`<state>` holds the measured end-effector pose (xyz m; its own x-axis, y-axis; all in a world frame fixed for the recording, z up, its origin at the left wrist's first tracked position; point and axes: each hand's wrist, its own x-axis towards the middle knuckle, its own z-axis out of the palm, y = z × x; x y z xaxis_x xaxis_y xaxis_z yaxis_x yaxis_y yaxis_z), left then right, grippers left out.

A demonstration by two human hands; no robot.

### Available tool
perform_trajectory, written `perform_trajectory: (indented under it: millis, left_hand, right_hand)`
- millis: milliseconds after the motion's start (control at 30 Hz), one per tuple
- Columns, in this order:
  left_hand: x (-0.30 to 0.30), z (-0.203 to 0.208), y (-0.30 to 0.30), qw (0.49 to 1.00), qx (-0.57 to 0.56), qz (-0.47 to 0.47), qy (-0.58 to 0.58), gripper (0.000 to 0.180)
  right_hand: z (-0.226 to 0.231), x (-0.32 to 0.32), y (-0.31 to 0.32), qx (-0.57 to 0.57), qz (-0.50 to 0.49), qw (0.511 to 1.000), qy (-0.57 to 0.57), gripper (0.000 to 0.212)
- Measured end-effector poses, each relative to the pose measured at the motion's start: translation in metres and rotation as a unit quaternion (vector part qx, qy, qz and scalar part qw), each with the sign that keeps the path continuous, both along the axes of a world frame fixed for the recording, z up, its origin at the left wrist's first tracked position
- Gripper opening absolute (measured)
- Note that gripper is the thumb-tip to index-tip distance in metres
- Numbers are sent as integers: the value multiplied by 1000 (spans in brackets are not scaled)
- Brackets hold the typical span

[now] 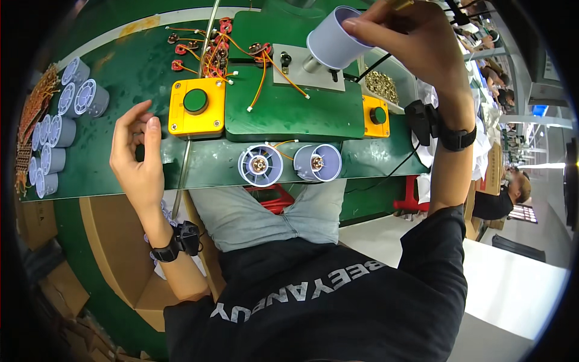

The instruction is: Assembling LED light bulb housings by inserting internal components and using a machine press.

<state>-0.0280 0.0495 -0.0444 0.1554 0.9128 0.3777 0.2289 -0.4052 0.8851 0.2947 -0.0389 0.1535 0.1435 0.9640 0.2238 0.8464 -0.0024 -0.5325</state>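
Note:
My right hand (pixel 410 36) grips the rim of a pale lavender plastic fan housing (pixel 338 39), thumb on its wall. The housing is tilted over a short metal post (pixel 312 64) on the grey metal plate (pixel 289 81) of a green fixture. A small yellowish thing shows at the top of that hand, too little to name. My left hand (pixel 139 145) is open and holds nothing, beside a yellow box with a green push button (pixel 195 101). A small motor coil with wires (pixel 259 51) lies on the fixture. Two fan housings (pixel 260 164) with motor parts inside stand at the near table edge.
Several lavender housings (pixel 51 130) stand at the far left beside bundled wires (pixel 36 111). Red coils with wires (pixel 214 57) lie behind the left button box. A second yellow button box (pixel 376 116) and a tray of small brass parts (pixel 381 86) are at right. A cardboard box (pixel 114 247) stands below the table.

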Motion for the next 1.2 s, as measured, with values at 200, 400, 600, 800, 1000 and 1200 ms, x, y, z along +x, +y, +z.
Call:
perform_trajectory:
  millis: [200, 400, 600, 800, 1000, 1200]
  left_hand:
    - [1, 2, 0, 1000, -9, -3, 6, 21]
    - [1, 2, -1, 1000, -5, -9, 18, 22]
    - [7, 13, -7, 997, 69, -36, -21, 28]
    - [13, 42, -18, 962, 201, -105, 153, 35]
    - [19, 50, -23, 925, 270, -59, 259, 34]
    - [31, 53, -27, 938, 224, -45, 259, 27]
  right_hand:
    - [13, -17, 8, -51, -84, 989, -112, 24]
    - [8, -7, 8, -46, -33, 992, -109, 26]
    - [11, -23, -10, -3, 19, 991, -133, 19]
    - [-12, 18, -62, 65, -43, 996, -44, 18]
    - [-82, 20, -102, 10, -168, 985, -27, 12]
    - [-126, 13, -114, 224, -148, 955, -122, 8]
